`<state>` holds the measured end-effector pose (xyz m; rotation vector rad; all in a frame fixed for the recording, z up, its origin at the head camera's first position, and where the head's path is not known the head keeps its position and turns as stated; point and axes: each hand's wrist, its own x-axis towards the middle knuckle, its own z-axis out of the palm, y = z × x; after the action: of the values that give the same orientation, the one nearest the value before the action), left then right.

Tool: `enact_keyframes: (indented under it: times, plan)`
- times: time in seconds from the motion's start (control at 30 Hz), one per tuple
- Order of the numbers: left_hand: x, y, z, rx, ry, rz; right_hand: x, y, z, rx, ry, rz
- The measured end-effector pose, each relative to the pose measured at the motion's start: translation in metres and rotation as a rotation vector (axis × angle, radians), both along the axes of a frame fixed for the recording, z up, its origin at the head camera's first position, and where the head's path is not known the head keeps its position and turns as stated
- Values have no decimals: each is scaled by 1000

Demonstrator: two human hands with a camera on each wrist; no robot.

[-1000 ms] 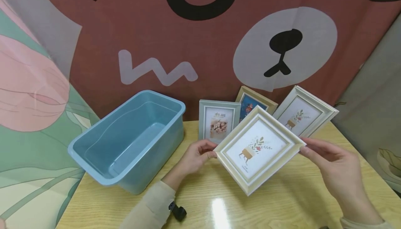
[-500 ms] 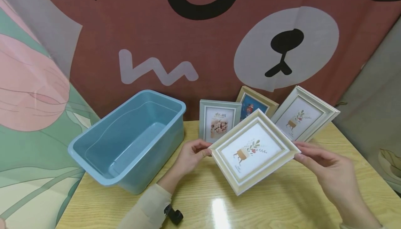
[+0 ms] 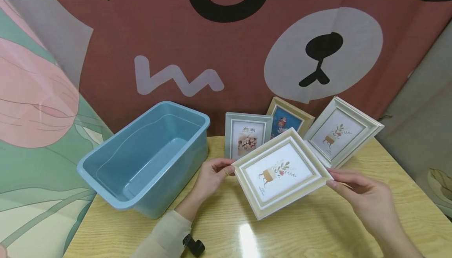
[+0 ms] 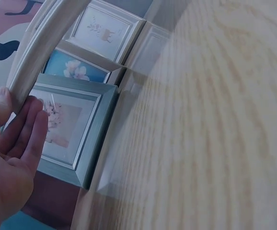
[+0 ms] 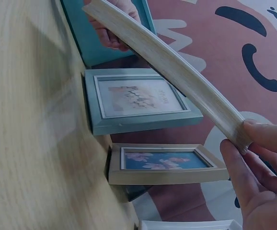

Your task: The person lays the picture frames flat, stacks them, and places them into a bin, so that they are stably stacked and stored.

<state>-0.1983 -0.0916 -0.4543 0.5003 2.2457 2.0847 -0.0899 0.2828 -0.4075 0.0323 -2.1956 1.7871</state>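
Note:
A cream picture frame (image 3: 243,171) with a plant-pot print is held tilted above the table between both hands. My left hand (image 3: 209,179) pinches its left corner between thumb and fingers; in the left wrist view that corner of the picture frame (image 4: 38,52) sits at the fingertips. At the right corner, my right hand (image 3: 367,197) pinches it the same way, and the right wrist view shows the edge of the picture frame (image 5: 177,67) on. Behind it stand a grey-green picture frame (image 3: 228,136), a tan picture frame (image 3: 307,121) and a pale grey-white picture frame (image 3: 369,132).
A blue plastic tub (image 3: 195,160) stands on the left of the wooden table (image 3: 219,234), with its inside showing bare. A printed cloth (image 3: 240,54) with a bear face hangs right behind the table. A black strap device (image 3: 194,246) is on the left wrist.
Both hands have shifted a little left and the right hand slightly down, carrying the cream picture frame along and tipping it flatter. The standing picture frames and the tub stay put.

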Motion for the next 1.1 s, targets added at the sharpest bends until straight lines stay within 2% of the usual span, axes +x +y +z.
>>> enact_keyframes:
  times: [0.3,0.43,0.6,0.7,0.87,1.1]
  plan:
    - [-1,1,-3,17,-18,69,4,-8,-10,40,35,37]
    - [0,0,-3,23,-43,91,6,-11,-12,93,32,37]
    - [1,0,-4,28,-59,117,9,-15,-17,221,8,14]
    - [1,-2,-5,19,-55,129,10,-17,-21,276,19,7]
    - [1,-3,-5,-10,-53,151,10,-19,-29,287,26,2]
    - [2,-7,-5,-66,-49,188,13,-27,-37,360,-16,-23]
